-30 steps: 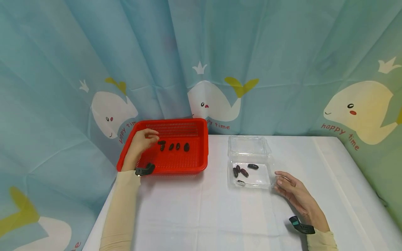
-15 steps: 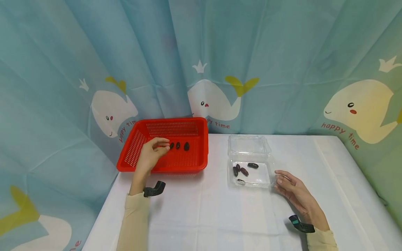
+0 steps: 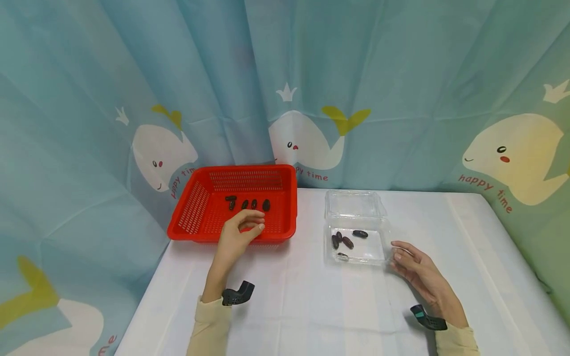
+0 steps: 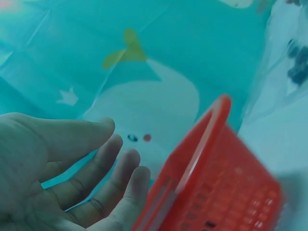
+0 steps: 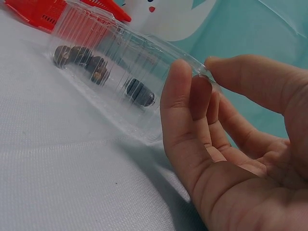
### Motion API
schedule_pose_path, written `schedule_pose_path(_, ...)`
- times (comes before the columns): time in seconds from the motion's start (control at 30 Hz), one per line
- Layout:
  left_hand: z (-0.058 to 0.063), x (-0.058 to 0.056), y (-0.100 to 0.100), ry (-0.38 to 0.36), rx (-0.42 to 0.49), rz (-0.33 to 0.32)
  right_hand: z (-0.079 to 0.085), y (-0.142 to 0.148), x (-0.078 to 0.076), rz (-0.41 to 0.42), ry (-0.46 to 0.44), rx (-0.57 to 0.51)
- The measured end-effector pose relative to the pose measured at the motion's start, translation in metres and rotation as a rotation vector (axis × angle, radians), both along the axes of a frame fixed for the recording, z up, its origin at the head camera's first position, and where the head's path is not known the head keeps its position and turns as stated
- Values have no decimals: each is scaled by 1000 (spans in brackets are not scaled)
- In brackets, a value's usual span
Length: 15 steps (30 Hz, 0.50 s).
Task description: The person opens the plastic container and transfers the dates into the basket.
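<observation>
My left hand (image 3: 240, 235) hovers over the front rim of the red plastic basket (image 3: 187, 225), fingers loosely bent and nothing between them. In the left wrist view its fingertips (image 4: 139, 180) overlap the basket's outer side. Several dark dates (image 3: 245, 204) lie on the basket floor, toward the back. My right hand (image 3: 418, 272) pinches the right side of a clear plastic box (image 3: 371, 254), thumb at the rim and forefinger against the wall in the right wrist view. Several dates (image 5: 98, 70) lie inside the box, mostly at its left; its lid (image 3: 354, 203) is folded back.
Both containers stand on a white cloth-covered table (image 3: 311, 306), the basket left and the box right, with a gap between them. A blue-green curtain (image 3: 401, 99) with whale prints hangs behind and along the sides.
My left hand has moved right and toward me, from the left of the basket to its front rim, uncovering the dates there. The right hand stays at the box.
</observation>
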State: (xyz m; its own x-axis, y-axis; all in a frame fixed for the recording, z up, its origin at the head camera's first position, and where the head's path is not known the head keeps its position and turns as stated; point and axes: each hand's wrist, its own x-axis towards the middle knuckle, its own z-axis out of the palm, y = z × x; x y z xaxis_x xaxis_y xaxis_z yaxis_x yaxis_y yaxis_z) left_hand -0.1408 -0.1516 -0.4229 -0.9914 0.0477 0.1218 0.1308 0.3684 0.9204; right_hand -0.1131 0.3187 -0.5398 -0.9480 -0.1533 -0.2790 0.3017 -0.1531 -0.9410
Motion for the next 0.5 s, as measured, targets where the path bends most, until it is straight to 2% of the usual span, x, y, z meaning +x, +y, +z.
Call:
schedule_pose_path(0.13,-6,6,15,5,31,-29,-1,1,0,2,4,-7)
schedule_pose_path(0.23,-9,10,25,23,36,-83,-2,1,0,2,8,-12)
schedule_pose_path(0.37,-13,9,38,40,18,-145,-2,1,0,-2,7,-10)
schedule_pose_path(0.5,-16,8,49,53,-11,-172,-2,1,0,2,13,-15)
